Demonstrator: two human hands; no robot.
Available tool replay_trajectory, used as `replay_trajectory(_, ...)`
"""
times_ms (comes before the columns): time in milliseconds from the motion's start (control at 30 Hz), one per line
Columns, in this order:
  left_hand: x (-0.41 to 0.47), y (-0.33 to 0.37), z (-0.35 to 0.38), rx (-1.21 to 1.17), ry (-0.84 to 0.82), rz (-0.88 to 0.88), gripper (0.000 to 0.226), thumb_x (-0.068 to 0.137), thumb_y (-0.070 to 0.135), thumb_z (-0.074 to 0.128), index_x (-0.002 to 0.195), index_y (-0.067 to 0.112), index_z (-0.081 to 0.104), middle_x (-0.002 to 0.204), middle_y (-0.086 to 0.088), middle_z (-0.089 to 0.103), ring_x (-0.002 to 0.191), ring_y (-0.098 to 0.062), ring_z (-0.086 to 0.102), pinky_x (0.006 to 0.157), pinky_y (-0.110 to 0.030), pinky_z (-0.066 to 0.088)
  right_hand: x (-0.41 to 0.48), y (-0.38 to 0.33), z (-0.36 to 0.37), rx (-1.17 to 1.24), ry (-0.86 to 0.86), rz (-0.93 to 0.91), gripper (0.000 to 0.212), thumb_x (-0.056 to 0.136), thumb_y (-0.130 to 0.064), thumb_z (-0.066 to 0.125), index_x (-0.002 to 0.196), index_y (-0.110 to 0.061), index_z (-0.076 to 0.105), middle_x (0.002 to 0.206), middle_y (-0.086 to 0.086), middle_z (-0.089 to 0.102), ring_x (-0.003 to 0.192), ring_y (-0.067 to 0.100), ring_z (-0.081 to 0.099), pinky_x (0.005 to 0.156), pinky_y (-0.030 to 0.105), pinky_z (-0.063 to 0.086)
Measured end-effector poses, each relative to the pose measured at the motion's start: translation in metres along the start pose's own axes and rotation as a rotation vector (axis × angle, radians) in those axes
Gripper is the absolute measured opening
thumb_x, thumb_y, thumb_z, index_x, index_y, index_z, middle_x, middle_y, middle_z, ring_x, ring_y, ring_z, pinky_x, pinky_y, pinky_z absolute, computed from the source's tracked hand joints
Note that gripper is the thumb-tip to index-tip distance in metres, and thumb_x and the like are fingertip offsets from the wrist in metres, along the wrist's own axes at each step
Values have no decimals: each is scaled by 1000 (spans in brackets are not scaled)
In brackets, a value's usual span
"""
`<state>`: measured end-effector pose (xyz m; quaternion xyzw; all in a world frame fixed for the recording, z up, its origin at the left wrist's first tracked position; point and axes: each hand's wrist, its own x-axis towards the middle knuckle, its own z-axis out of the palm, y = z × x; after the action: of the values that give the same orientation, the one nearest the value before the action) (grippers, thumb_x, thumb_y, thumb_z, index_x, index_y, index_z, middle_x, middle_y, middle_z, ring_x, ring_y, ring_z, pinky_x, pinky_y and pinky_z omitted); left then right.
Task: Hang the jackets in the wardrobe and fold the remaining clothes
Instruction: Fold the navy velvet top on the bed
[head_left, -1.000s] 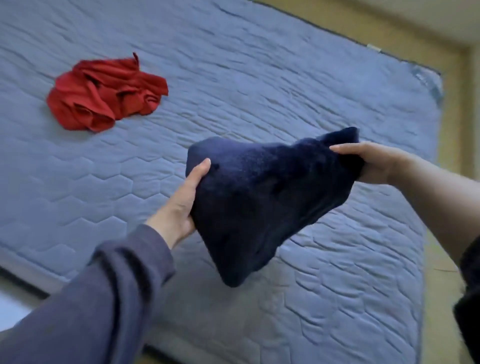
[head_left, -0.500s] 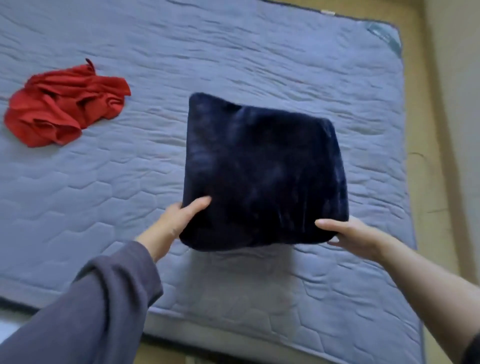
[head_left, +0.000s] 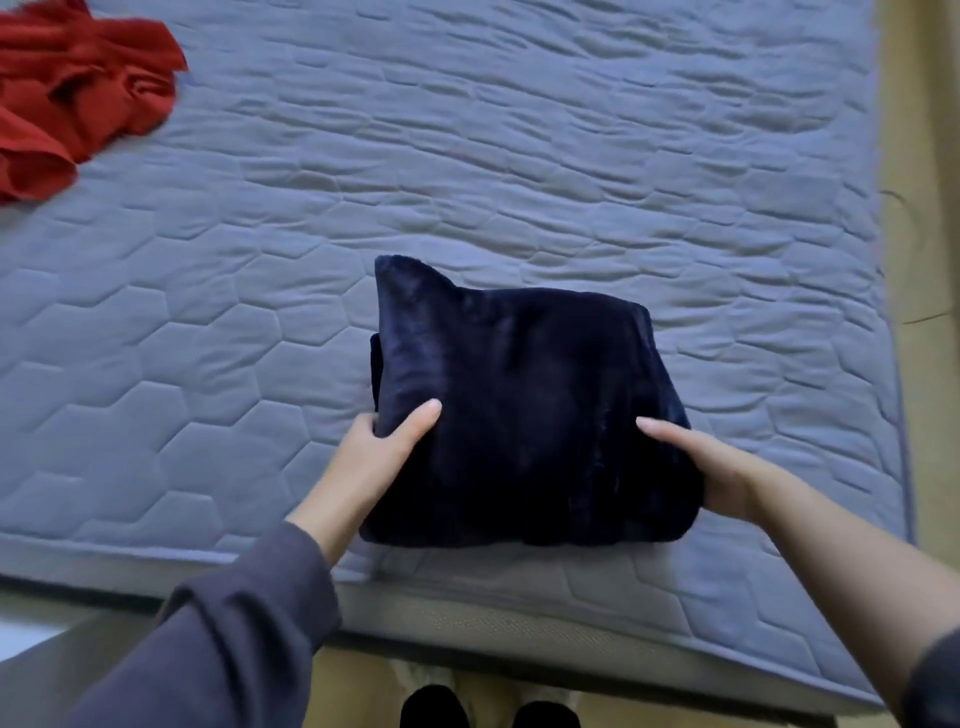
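A dark navy fleece garment (head_left: 535, 395), folded into a thick square, lies near the front edge of the grey quilted mattress (head_left: 467, 156). My left hand (head_left: 379, 457) grips its left side, thumb on top and fingers tucked underneath. My right hand (head_left: 711, 467) holds its right side the same way, thumb on the top surface. A crumpled red garment (head_left: 67, 88) lies unfolded at the far left of the mattress, partly cut off by the frame edge.
The mattress front edge runs just below the garment. A tan floor strip (head_left: 924, 260) lies along the right side. My dark slippers (head_left: 488, 709) show on the floor below the mattress edge.
The navy garment, held up in the air a second ago, came down flat onto the mattress near its front edge. Both hands stayed on its sides. The view shifted right.
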<state>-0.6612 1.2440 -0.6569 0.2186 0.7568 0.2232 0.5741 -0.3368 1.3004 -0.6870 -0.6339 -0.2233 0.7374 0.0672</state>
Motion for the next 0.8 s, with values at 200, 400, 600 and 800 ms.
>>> replay_trajectory(200, 16, 26, 13, 101, 235, 120, 14, 86, 32, 58, 88, 19, 64, 88, -1, 67, 90, -25, 60, 80, -34, 47, 19, 2, 36, 248, 367, -140, 33, 83, -16, 68, 116, -10, 65, 99, 12, 72, 92, 29, 68, 73, 39, 55)
replay_trajectory(400, 38, -17, 12, 118, 333, 62, 11, 89, 15, 49, 91, 10, 58, 92, -10, 63, 96, -32, 57, 77, -34, 39, 26, 28, 40, 351, 484, -153, 30, 84, -5, 65, 114, -6, 64, 96, 13, 70, 86, 28, 66, 71, 37, 54)
replay_trajectory(600, 57, -9, 17, 234, 427, 41, 41, 87, 17, 54, 125, 6, 42, 124, -15, 54, 114, -34, 50, 86, -35, 36, 43, 14, 52, 30, 601, -177, 39, 85, -9, 62, 123, -8, 52, 106, 11, 64, 86, 22, 59, 78, 33, 47)
replay_trajectory(800, 38, 26, 12, 889, 535, 864, 62, 81, 21, 43, 142, 9, 40, 153, -11, 32, 143, -27, 25, 115, -51, 15, 24, -35, 68, -959, 937, -840, 76, 73, -22, 51, 146, -14, 32, 152, 11, 32, 141, 29, 26, 112, 52, 19)
